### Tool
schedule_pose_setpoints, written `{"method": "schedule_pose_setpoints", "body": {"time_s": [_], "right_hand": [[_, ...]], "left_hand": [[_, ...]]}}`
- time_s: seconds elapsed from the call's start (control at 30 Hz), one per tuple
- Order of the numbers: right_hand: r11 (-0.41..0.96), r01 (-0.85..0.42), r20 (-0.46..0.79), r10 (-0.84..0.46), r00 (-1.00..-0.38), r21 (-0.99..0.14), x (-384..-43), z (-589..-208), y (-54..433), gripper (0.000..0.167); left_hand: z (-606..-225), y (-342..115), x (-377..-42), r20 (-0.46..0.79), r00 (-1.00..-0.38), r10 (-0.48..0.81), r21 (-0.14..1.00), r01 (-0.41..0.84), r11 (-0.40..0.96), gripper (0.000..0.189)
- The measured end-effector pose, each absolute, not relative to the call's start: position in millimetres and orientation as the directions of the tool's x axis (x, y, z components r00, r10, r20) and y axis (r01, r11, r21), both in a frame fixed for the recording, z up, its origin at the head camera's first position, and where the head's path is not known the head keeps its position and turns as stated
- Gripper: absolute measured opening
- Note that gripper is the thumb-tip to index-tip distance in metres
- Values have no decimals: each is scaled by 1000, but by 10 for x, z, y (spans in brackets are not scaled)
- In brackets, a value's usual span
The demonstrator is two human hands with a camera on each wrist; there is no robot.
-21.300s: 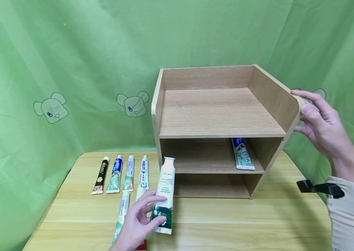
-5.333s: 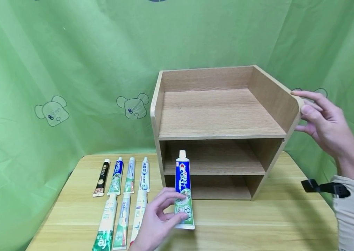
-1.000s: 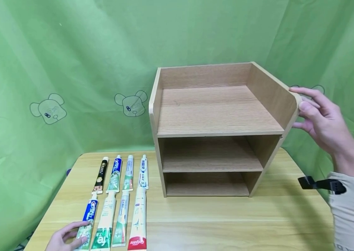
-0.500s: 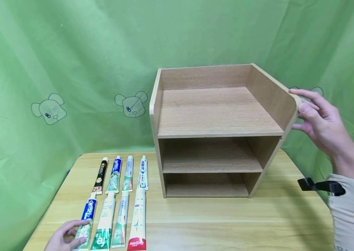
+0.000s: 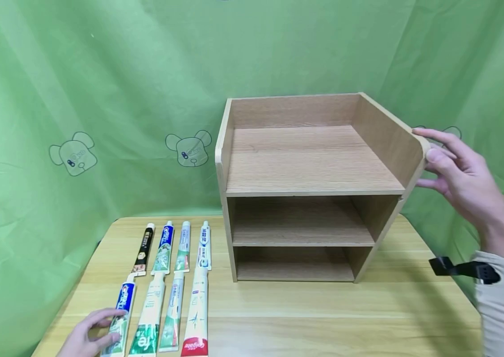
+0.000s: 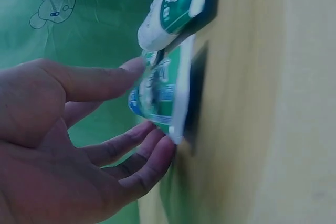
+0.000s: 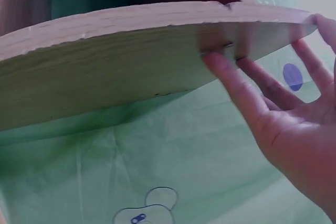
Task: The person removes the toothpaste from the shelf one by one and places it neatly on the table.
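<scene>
In the head view my left hand [image 5: 91,331] is at the table's front left, on a blue and green Crest toothpaste tube [image 5: 123,302] lying flat. In the left wrist view, thumb and fingers hold opposite long edges of this tube [image 6: 167,90]. A white and green toothpaste tube [image 5: 150,310] lies beside it. My right hand [image 5: 466,171] grips the upper right side panel of a wooden shelf [image 5: 314,158]. In the right wrist view several fingertips press the outer face of the panel [image 7: 131,59], and the thumb meets its edge.
More toothpaste tubes lie in two rows: a black tube [image 5: 144,249], a Crest tube [image 5: 163,248] and others behind, a slim tube [image 5: 172,311] and a red-ended Colgate tube [image 5: 196,312] in front. A green curtain [image 5: 145,74] hangs behind the table [image 5: 305,317].
Since 5.3 s ago the Crest tube came from before the shelf to the front row's left end. It then slid slightly left under my left hand. My right hand stayed on the shelf.
</scene>
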State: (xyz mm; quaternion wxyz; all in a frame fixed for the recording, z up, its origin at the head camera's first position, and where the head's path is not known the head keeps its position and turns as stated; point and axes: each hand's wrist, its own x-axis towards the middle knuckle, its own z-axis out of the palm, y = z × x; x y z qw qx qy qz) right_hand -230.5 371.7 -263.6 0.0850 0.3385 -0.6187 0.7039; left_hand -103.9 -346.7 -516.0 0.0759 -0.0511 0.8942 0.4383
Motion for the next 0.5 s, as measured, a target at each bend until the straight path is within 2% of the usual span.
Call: {"method": "schedule_pose_setpoints", "body": {"time_s": [0.1,0.2,0.37,0.5], "right_hand": [[-149,-535,555,-267,-788,-831,-2240,-2586,3696,47],[-112,-550,560,-235,-794,-827,-2155,-2574,3677,48],[-36,-623,620,-167,-767,-781,-1990,-2715,3662,49],[32,-671,662,-131,-738,-741,-1890,-2936,3669,49]], "left_hand": [[-5079,-3465,-1065,-96,-995,-21,751,-87,655,54],[-4979,-3453,-1130,48,-998,-33,713,11,701,50],[-4812,-3437,-1263,314,-949,2,626,208,751,41],[-4710,-3438,-1351,403,-915,31,564,275,778,44]]}}
